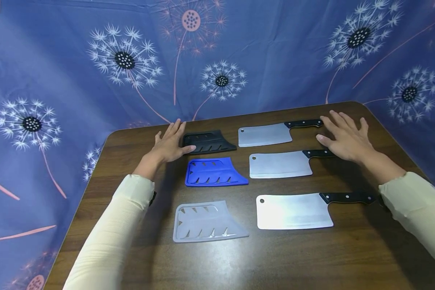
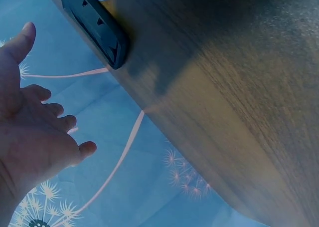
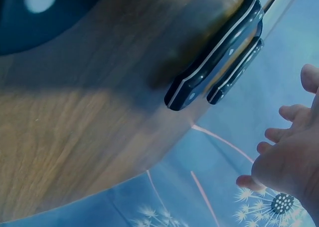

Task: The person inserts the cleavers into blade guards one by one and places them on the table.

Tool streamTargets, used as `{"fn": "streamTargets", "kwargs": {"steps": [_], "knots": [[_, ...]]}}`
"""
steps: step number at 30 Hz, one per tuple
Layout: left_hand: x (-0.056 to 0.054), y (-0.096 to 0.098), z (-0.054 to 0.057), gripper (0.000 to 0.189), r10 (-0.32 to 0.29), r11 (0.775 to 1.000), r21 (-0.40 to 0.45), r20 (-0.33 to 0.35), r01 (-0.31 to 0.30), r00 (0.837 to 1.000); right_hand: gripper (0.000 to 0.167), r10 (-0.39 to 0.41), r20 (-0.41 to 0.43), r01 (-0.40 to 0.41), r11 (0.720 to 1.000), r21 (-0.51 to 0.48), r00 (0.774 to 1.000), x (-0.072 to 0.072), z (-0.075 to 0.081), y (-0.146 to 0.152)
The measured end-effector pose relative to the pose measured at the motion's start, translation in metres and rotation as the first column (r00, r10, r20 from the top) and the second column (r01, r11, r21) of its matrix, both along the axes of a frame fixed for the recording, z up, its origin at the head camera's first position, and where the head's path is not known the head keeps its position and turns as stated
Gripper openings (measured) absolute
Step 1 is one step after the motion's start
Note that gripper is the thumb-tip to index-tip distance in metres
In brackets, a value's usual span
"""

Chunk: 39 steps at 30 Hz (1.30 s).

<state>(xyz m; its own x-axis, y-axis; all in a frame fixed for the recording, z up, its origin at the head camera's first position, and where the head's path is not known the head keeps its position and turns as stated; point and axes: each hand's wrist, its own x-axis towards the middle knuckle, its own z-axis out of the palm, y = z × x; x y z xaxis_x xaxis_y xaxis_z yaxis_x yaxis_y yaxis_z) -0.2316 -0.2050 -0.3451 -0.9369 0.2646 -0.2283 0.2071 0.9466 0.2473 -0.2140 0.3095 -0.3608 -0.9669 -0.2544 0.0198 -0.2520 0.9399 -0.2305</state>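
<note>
In the head view my left hand (image 1: 168,145) hovers with spread fingers at the left end of a black knife sheath (image 1: 207,141), its thumb overlapping the edge. Below that lie a blue sheath (image 1: 215,172) and a translucent white sheath (image 1: 208,222). My right hand (image 1: 348,137), fingers spread, is by the handles of the far cleaver (image 1: 264,135) and the middle cleaver (image 1: 280,165). A near cleaver (image 1: 293,211) lies closest, its black handle end by the right sleeve. Both wrist views show empty hands, the left (image 2: 40,127) and the right (image 3: 294,152).
A brown wooden table (image 1: 275,262) with rounded far corners carries everything. Sheaths form a column on the left, cleavers one on the right, blades pointing left. A blue cloth (image 1: 275,52) with dandelion prints hangs right behind the far edge.
</note>
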Motion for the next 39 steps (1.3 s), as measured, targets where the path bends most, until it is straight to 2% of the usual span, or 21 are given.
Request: {"fn": "streamTargets", "kwargs": {"steps": [12,18,22,31,39], "knots": [[-0.012,0.005,-0.008,0.097,0.006,1.000,0.012,0.010,-0.006,1.000,0.071,0.010,0.014,-0.009,0.999,-0.040,1.000,-0.013,-0.006,-0.005],[-0.018,0.009,-0.009,0.102,0.019,0.999,0.031,-0.023,-0.018,1.000,0.071,0.003,0.017,-0.003,0.999,-0.033,1.000,-0.021,-0.007,-0.008],[-0.020,0.011,-0.010,0.101,0.026,0.998,0.057,-0.037,-0.024,0.999,0.071,0.009,0.035,-0.008,1.000,-0.028,0.999,-0.026,-0.008,-0.010],[-0.030,0.015,-0.016,0.098,0.045,0.993,0.112,-0.019,-0.043,0.999,0.070,0.009,0.087,-0.007,1.000,-0.023,0.996,-0.040,-0.010,-0.016],[-0.036,0.019,-0.018,0.094,0.045,0.992,0.120,-0.014,-0.043,0.999,0.068,0.025,0.072,-0.022,0.999,-0.034,0.997,-0.045,-0.015,-0.019]]}}
